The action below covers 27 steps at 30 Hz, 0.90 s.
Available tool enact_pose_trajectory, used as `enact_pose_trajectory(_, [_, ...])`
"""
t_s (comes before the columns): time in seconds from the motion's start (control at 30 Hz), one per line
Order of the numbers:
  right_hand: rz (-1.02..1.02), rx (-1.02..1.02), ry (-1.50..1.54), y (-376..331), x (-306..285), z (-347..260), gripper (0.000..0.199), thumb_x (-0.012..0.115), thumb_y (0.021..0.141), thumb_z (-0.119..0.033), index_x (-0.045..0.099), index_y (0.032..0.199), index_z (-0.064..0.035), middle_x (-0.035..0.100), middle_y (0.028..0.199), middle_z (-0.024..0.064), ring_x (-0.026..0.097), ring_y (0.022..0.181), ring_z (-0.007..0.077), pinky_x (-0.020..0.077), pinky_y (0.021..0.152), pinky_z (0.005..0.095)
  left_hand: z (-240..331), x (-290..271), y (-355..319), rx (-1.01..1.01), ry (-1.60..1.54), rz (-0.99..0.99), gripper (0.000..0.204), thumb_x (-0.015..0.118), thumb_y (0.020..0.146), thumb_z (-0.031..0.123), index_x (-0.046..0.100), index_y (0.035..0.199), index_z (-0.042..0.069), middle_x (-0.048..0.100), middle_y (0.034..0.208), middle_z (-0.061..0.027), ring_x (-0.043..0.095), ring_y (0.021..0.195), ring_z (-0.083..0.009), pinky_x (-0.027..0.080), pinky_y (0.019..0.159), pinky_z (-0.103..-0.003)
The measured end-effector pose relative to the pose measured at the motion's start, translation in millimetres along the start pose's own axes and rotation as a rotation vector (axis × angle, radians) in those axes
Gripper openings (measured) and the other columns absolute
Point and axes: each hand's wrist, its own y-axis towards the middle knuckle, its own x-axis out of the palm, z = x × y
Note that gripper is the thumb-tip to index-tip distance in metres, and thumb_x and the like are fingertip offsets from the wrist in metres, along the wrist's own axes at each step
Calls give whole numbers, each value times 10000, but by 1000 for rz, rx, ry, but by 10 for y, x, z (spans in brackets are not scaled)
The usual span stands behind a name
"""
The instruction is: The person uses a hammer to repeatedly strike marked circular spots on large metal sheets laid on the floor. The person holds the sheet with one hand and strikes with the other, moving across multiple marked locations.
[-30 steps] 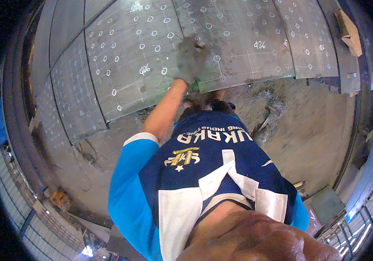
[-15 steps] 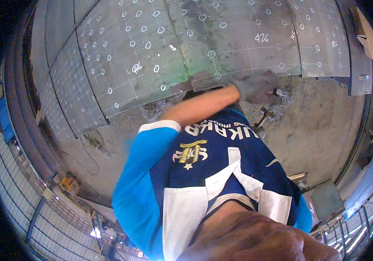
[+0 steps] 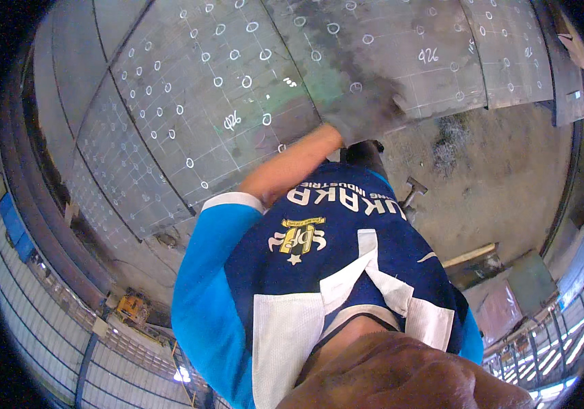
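My left hand, in a dark grey glove, reaches across in front of my chest. It is over the near edge of a large dark steel plate marked with white chalk circles, lines and figures. Motion blurs the fingers, so neither their pose nor anything in them can be made out. My right hand is out of sight; only a bit of its blue sleeve shows. A hammer appears beside my torso, its handle partly hidden by my shirt. Whether it lies on the floor or is held, I cannot tell.
More chalk-marked plates extend left, and another lies right. Metal shavings are scattered on the concrete floor. A wooden strip and a greenish panel are at lower right, a yellow machine at lower left.
My left hand has moved left and away from me, from above the shavings by the plate edge to over the plate. The view has shifted, with the plates sitting further right.
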Motion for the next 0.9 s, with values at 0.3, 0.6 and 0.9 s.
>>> enact_pose_trajectory(0.3, [28,58,52,120,-150,722,59,670,943,-147,658,983,-105,603,688,29,538,518,170,420,447,345,-193,-513,11,33,190,172,550,675,895,460,625,1315,108,600,1321,-153,481,1331,-384,332,1155,-571])
enact_pose_trajectory(0.6, [33,42,-92,-407,293,217,124,582,1009,-265,634,985,-155,535,652,1,499,499,188,404,432,364,-862,-1430,913,-290,410,356,475,621,996,348,589,1337,18,696,1143,-210,606,1157,-366,394,1065,-544])
enact_pose_trajectory(0.9, [-54,-12,-92,-462,393,141,94,555,1016,-249,593,985,-169,527,653,5,496,503,186,411,430,375,126,616,625,558,-129,69,511,548,971,429,663,1258,21,616,1377,-185,569,1278,-378,404,1118,-545])
